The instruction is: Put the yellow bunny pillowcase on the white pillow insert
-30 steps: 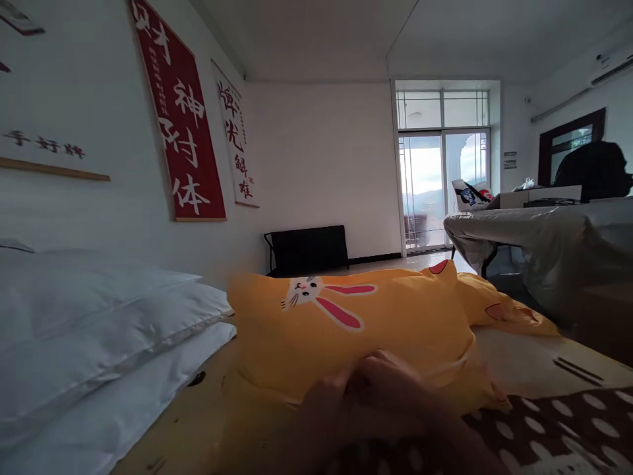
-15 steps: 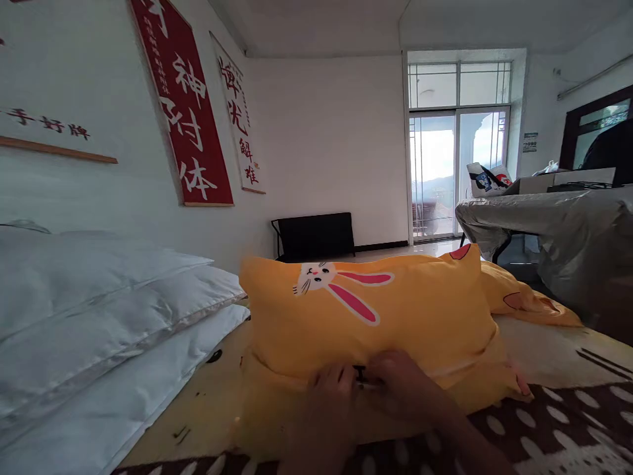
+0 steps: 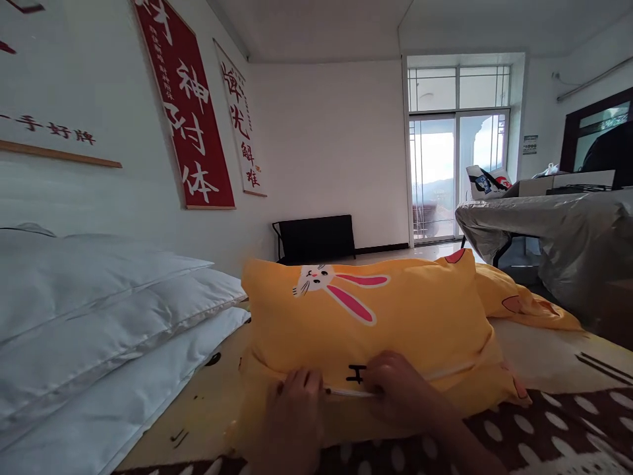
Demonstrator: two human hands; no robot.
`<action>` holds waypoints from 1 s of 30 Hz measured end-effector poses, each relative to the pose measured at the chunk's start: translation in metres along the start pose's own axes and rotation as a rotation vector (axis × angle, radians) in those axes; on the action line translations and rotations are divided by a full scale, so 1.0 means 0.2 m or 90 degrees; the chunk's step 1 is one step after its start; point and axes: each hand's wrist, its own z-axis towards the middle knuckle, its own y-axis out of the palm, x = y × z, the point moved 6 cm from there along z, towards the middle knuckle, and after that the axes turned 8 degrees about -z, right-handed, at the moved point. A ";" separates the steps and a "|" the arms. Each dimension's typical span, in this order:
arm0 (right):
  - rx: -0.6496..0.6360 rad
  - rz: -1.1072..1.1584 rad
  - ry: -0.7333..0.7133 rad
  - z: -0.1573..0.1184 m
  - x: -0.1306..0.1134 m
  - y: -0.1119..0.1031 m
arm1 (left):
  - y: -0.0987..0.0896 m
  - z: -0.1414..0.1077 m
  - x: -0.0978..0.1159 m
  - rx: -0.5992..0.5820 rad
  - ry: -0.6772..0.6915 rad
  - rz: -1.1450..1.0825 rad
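Observation:
A yellow pillowcase [image 3: 395,316] printed with a white rabbit face and pink ears lies stuffed on the bed in front of me. Along its near edge runs a pale zipper line. My left hand [image 3: 297,402] pinches that edge at the left, fingers curled on the fabric. My right hand [image 3: 400,392] grips the same edge a little to the right, at the zipper. A small black mark on the fabric shows between the two hands.
Two white pillows [image 3: 99,316] are stacked at the left against the wall. A brown dotted blanket [image 3: 554,429] covers the near right. More yellow fabric [image 3: 524,303] trails to the right. A table draped in grey sheeting [image 3: 554,224] stands beyond, and a black rack [image 3: 316,237] against the far wall.
My left hand has slid left along the pillowcase edge, apart from my right hand, uncovering the black mark and a stretch of zipper. The view steadied after tilting down.

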 end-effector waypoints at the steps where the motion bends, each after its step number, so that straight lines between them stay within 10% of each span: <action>1: 0.001 -0.001 0.006 0.00 0.00 0.00 | -0.01 0.00 -0.01 0.004 -0.010 0.006; 30: 0.000 0.020 0.014 -0.01 0.00 0.04 | -0.06 0.02 -0.14 0.055 -0.105 0.035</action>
